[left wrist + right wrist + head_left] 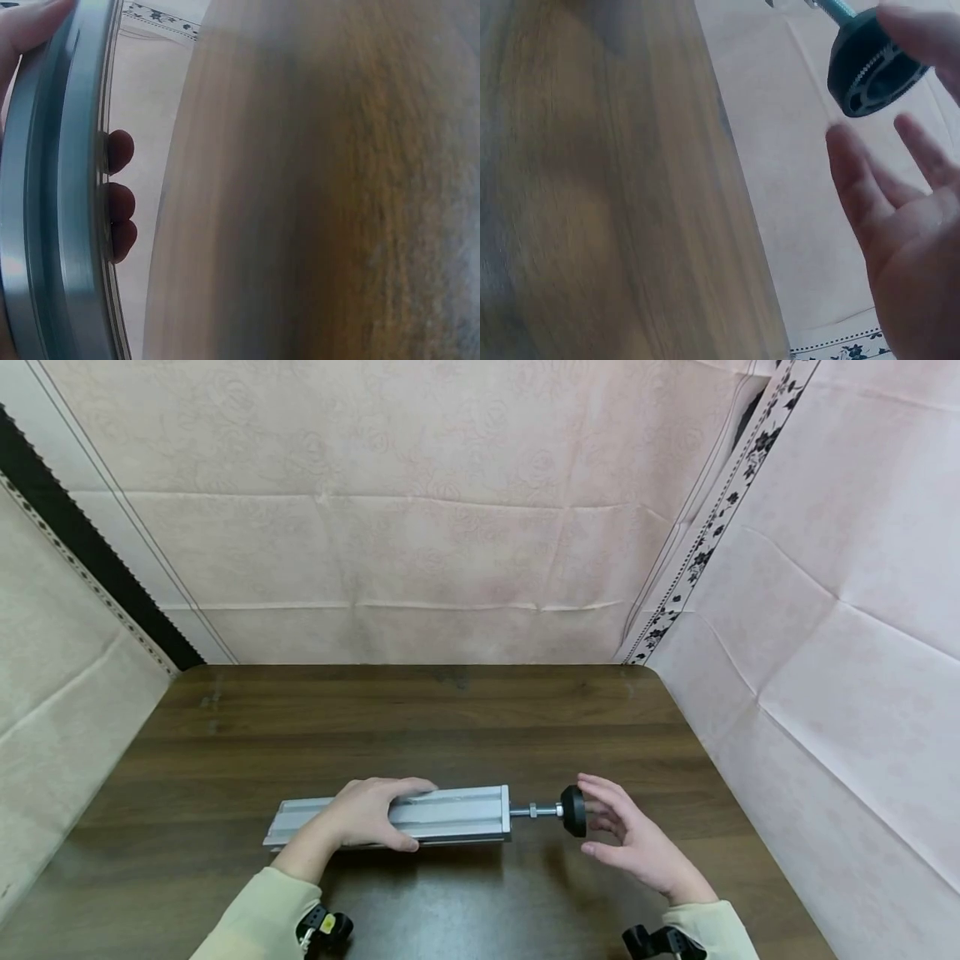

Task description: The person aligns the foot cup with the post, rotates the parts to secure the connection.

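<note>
A silver aluminium extrusion profile (465, 814) lies lengthwise in front of me, with its shadow on the table below. My left hand (367, 814) grips it around the middle; in the left wrist view several fingertips (121, 151) curl past the edge of the grooved profile (75, 225). From its right end sticks out a threaded rod (522, 811) with a nut, tipped by a round black levelling foot (573, 812). My right hand (630, 839) is beside that foot, fingers spread and loosely bent. In the right wrist view the toothed underside of the foot (877, 79) faces the palm, and the thumb overlaps it; contact is unclear.
A brown wood-grain table (420, 727) lies beneath both hands. Pale patterned cloth (420, 552) hangs behind it, with more cloth at the left and at the right (840, 635). Each wrist wears a small black camera mount (326, 927).
</note>
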A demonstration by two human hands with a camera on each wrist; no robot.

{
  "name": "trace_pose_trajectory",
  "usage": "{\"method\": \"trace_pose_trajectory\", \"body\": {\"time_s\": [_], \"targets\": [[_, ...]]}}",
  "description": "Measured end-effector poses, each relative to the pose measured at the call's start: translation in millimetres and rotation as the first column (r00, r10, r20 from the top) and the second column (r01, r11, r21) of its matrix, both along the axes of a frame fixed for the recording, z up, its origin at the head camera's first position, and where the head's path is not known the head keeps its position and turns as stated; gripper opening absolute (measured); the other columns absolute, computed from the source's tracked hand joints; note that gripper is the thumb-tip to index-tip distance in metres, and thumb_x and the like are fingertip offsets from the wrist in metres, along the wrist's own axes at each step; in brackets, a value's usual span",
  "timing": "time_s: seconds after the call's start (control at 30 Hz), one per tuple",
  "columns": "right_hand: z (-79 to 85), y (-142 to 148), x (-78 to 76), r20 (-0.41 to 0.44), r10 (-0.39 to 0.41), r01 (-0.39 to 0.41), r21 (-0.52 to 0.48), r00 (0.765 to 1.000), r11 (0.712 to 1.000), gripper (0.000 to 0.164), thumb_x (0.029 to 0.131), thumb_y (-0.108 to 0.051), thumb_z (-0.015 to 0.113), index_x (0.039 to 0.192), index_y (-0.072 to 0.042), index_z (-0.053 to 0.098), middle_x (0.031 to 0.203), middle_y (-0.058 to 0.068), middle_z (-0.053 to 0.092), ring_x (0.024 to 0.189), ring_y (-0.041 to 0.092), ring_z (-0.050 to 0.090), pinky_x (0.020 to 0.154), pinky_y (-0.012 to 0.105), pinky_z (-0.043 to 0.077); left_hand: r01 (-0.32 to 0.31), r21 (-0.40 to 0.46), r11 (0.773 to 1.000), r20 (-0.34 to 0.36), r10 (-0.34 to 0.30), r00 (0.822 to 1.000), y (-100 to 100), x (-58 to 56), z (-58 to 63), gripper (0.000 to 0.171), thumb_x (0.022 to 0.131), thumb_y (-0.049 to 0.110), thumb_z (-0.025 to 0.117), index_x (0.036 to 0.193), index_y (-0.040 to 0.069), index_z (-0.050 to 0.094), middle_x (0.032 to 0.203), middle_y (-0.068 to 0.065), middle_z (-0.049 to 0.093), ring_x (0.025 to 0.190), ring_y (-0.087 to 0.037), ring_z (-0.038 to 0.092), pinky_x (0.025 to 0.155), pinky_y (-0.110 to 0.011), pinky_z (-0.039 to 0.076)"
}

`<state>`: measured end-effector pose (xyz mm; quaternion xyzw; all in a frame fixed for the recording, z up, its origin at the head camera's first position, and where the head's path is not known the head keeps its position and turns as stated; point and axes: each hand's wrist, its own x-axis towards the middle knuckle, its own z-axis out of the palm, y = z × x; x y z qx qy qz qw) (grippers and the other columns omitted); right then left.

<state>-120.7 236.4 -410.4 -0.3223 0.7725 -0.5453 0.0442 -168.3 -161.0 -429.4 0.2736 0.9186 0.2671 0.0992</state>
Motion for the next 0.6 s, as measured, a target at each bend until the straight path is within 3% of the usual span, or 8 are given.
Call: {"method": "trace_pose_trajectory", "body": {"time_s": [0.17,0.4,0.5,0.6], "targets": [[2.3,-2.0,0.9,0.086,-0.068,0.064,0.046,0.994,0.997,0.064,0.084,-0.004,0.068,0.141,-0.006,0.039,0.136,0.017,0.036,0.105,0.016,0.057,0.083,0.028,0.048,-0.001,-0.005,1.0,0.003,0.001,1.0,0.6,0.9,0.8,0.07,0.064,0.054,0.075,0.128,0.038,0.054,0.121,0.012,0.058,0.097,-0.009,0.055,0.078,-0.039,0.04],[2.4,-6.7,-0.4,0.233,-0.211,0.191,0.105,0.949,0.976,0.057,0.088,-0.011,0.065,0.139,-0.008,0.043,0.119,0.019,0.05,0.082,0.02,0.061,0.066,0.032,0.05,0.004,-0.01,1.0,-0.001,-0.004,1.0,0.9,1.4,1.2,0.071,0.064,0.055,0.075,0.13,0.034,0.055,0.122,0.011,0.058,0.099,-0.011,0.055,0.079,-0.04,0.04],[2.0,-8.8,-2.6,0.259,-0.232,0.207,0.12,0.938,0.971,0.05,0.091,-0.013,0.061,0.138,-0.006,0.044,0.115,0.021,0.051,0.076,0.024,0.061,0.06,0.035,0.05,0.004,-0.01,1.0,0.0,-0.004,1.0,0.9,1.7,1.1,0.071,0.064,0.055,0.074,0.13,0.034,0.055,0.122,0.011,0.058,0.099,-0.011,0.055,0.08,-0.041,0.04],[2.5,-7.6,-2.9,0.251,-0.223,0.199,0.117,0.942,0.973,0.048,0.093,-0.012,0.058,0.138,-0.005,0.042,0.114,0.022,0.051,0.076,0.025,0.062,0.06,0.036,0.05,0.002,-0.01,1.0,-0.004,-0.002,1.0,1.1,1.9,1.1,0.071,0.064,0.056,0.075,0.129,0.036,0.054,0.122,0.012,0.058,0.099,-0.01,0.055,0.08,-0.041,0.04]]}}
